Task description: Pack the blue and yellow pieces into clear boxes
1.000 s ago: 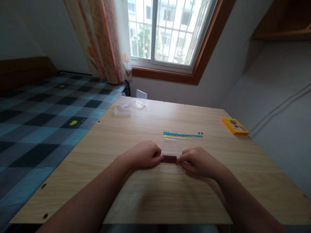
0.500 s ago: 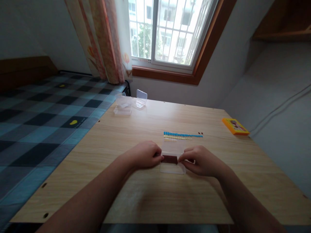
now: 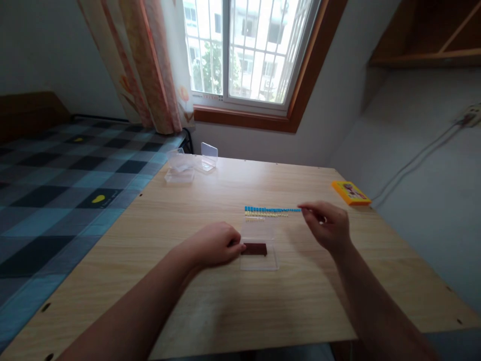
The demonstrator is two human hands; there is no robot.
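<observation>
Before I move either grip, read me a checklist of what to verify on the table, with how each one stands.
1. Left grip at the left end of the dark brown block: ok; how firmly it presses, cannot tell.
2. Clear plastic case open, with the block lying in it: ok.
3. Right grip clear of the row of blue pieces: not ok, it is at the row's right end.
4. Right grip free of any small piece: cannot tell, too small to see.
5. Row of pale yellow pieces clear of both hands: ok, it lies just nearer than the blue row.
</observation>
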